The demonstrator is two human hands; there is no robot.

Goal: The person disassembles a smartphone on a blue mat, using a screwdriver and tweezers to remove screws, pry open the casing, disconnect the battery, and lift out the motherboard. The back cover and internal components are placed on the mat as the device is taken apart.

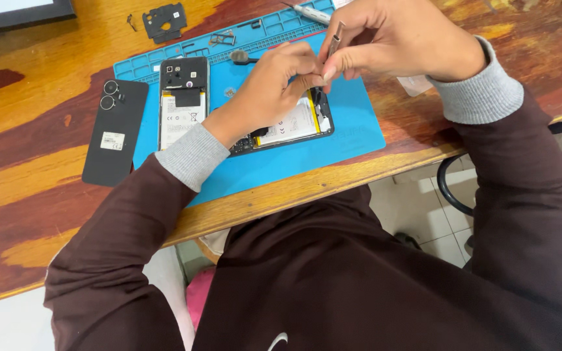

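1. Wooden table (47, 175): streaked brown and yellow top; it carries everything listed below.
2. Blue work mat (352, 123): lies on the table, with small tray compartments along its far edge. It serves as landmark for the entries that follow.
3. Opened phone (291, 127): lies near the mat's centre, back removed, white battery with a yellow strip showing. It sits directly under both hands, its far end hidden by the fingers.
4. Second opened phone (183, 101): on the mat's left part, upright, battery exposed, apart from both hands.
5. Black back cover (115, 133): off the mat's left edge, on bare wood, two camera rings at its top.
6. Left hand (274, 88): over the mat's centre, fingers curled and pressed down on the opened phone's far end.
7. Right hand (391, 42): above the mat's far right part, fingertips pinching a screwdriver.
8. Black bracket (164, 21): beyond the mat's far edge, on wood.
9. Screwdriver (335, 40): slim metal shaft, nearly upright, tip hidden behind the left fingers.
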